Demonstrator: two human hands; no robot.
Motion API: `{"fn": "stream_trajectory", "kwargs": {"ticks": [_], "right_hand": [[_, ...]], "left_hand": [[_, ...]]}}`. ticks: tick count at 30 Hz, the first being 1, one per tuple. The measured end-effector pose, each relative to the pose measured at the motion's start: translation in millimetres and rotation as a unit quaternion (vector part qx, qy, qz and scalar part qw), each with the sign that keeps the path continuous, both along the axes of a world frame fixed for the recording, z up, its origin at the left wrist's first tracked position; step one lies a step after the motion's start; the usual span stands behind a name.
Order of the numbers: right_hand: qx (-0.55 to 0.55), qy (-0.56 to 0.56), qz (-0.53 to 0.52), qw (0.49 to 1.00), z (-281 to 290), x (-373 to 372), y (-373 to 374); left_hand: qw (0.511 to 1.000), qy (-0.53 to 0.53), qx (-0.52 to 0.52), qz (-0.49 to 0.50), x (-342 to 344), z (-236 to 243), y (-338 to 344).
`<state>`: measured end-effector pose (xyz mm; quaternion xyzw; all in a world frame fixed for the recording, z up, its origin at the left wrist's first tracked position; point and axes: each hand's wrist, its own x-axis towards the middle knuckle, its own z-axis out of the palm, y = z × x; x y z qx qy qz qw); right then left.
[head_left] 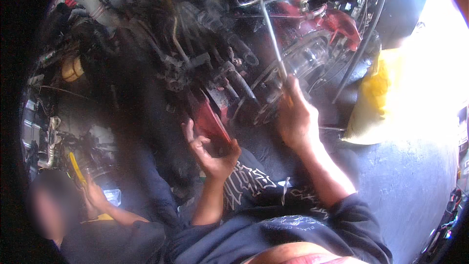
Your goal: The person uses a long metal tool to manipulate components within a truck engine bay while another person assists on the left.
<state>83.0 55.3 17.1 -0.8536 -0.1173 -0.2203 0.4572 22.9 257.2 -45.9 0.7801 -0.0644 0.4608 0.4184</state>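
Observation:
My right hand (300, 120) is closed around the lower end of a long, thin metal rod (267, 19). A bit of orange shows by the palm, but the fist hides most of the rod's grip end. The shaft slants up and left in front of the machine's underside. To the left, my left hand (215, 159) has its thumb and fingers about the lower end of a flat red part (210, 117). That part reaches up among dark, dirty metal rods and linkages (229, 76), where its upper end is lost in shadow.
A round, ribbed metal housing (303, 61) and a red bracket (344, 27) sit beyond my right hand. Farther right is a yellow-and-white sack (373, 102) on the grey floor (391, 181). At lower left, another person's hand (95, 195) holds a yellow tool (76, 167).

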Motion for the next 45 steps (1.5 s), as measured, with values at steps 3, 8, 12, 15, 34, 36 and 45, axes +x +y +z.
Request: {"fn": "stream_trajectory", "kwargs": {"ticks": [3, 8, 12, 15, 34, 36, 45], "right_hand": [[0.019, -0.041, 0.003, 0.999, 12, 14, 4], [-0.003, -0.039, 0.004, 0.999, -17, 1, 7], [0.007, -0.022, 0.003, 1.000, 11, 15, 9], [0.031, 0.017, 0.023, 0.999, -18, 15, 12], [0.006, -0.006, -0.007, 1.000, 9, 7, 13], [0.043, 0.039, 0.025, 0.998, -15, 5, 16], [0.128, 0.069, 0.053, 0.988, -41, 20, 35]], "left_hand": [[0.996, 0.039, 0.067, 0.031, -7, 3, 1], [0.998, 0.005, 0.066, 0.012, -4, 10, -2], [0.999, 0.003, -0.049, -0.020, -7, 3, -2], [1.000, 0.022, 0.018, -0.007, -7, 11, 1], [0.999, 0.039, -0.032, 0.011, -11, -1, 1], [0.999, 0.028, -0.033, 0.006, -11, -8, 2], [0.966, 0.040, -0.235, -0.103, -5, 8, -9]]}}
